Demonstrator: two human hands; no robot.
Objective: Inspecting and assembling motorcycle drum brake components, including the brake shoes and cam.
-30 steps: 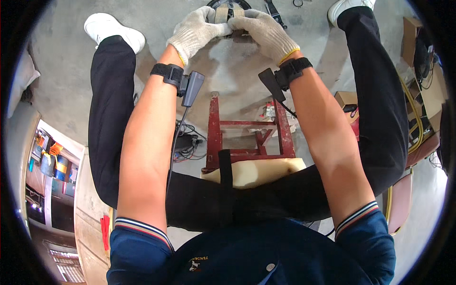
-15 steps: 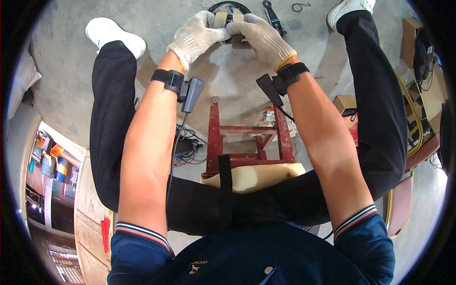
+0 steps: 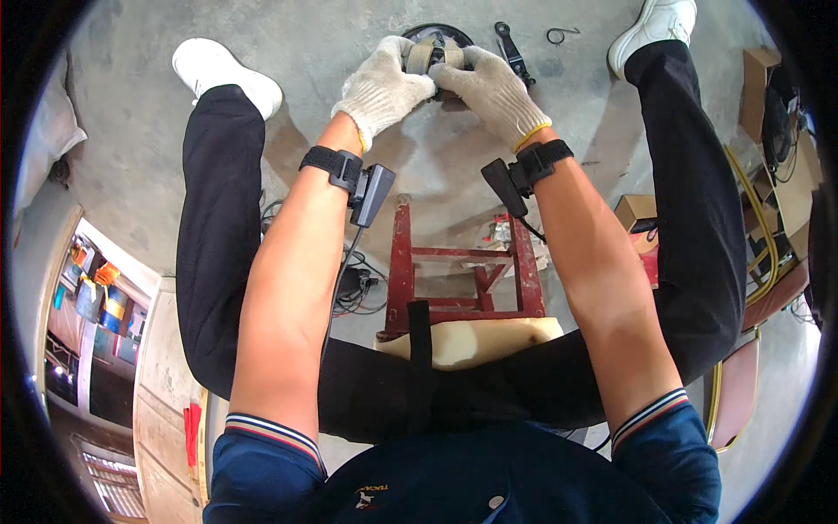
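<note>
As both gloved hands work straight ahead of the body, the black round part [image 3: 439, 31] lies on the floor [image 3: 323, 52], its rim showing just beyond them. Two tan curved bands [image 3: 420, 58] run lengthwise away from the person. Left hand [image 3: 384, 87] curls around one, right hand [image 3: 491, 90] the other, equally near, thumbs almost meeting; hidden fingertips leave the pressure unclear.
</note>
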